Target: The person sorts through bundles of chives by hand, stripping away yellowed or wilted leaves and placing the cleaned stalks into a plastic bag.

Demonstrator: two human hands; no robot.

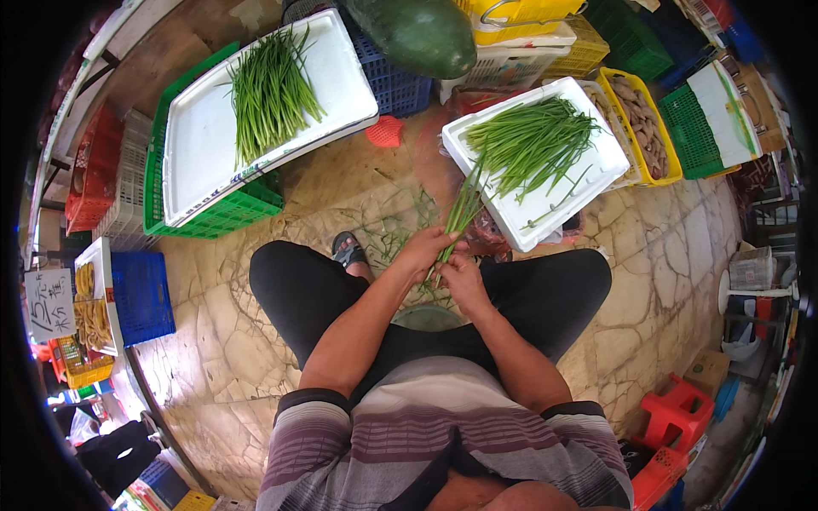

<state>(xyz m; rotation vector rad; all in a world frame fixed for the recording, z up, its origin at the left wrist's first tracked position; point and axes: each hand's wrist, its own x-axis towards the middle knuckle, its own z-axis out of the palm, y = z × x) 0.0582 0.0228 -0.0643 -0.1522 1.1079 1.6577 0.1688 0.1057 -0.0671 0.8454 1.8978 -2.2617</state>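
Note:
Between my knees, my left hand (429,250) is closed around a small bunch of long green stalks, likely garlic chives (465,207). Close beside it, the fingers of my right hand (463,278) pinch the lower ends of the same stalks. The bunch's tips reach up to the edge of a white foam box lid (525,239) at the right, which bears a loose heap of chives (537,144). On a larger white foam tray (198,147) at the upper left lies another pile of chives (271,96), roughly aligned.
Green trimmings (390,239) are strewn on the stone floor before my sandalled foot (349,250). The left tray rests on a green crate (249,207). A large winter melon (415,35) lies at the top on a blue crate (399,83). Red plastic stools (677,412) stand at the lower right.

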